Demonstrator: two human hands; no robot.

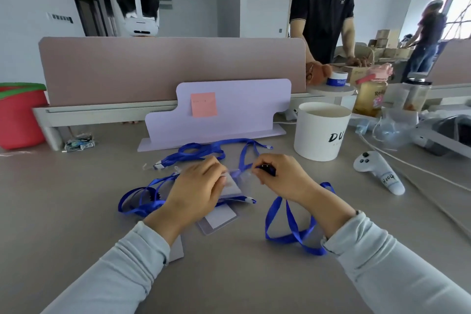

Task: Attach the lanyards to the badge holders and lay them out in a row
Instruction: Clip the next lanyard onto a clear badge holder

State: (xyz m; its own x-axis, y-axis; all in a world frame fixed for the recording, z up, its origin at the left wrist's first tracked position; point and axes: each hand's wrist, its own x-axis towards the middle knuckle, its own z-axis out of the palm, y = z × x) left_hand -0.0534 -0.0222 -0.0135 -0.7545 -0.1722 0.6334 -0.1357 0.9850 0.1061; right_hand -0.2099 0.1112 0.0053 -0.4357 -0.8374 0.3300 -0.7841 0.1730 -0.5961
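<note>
My left hand [196,194] grips a clear badge holder [233,183] just above the grey table. My right hand [283,176] pinches the black clip end [266,168] of a blue lanyard [290,227] right beside the holder's top edge; its ribbon loops down past my right wrist. Another badge holder [219,220] lies flat under my left hand, and a third [178,247] peeks out by my left sleeve. More blue lanyards lie tangled at the left [137,201] and behind my hands [201,151].
A lilac stand [229,115] with a pink sticky note rises behind the lanyards. A white tub [321,130] sits at the right, a white controller [379,171] and cables beyond it. A red bucket [17,115] is far left. People stand behind the pink divider [153,66].
</note>
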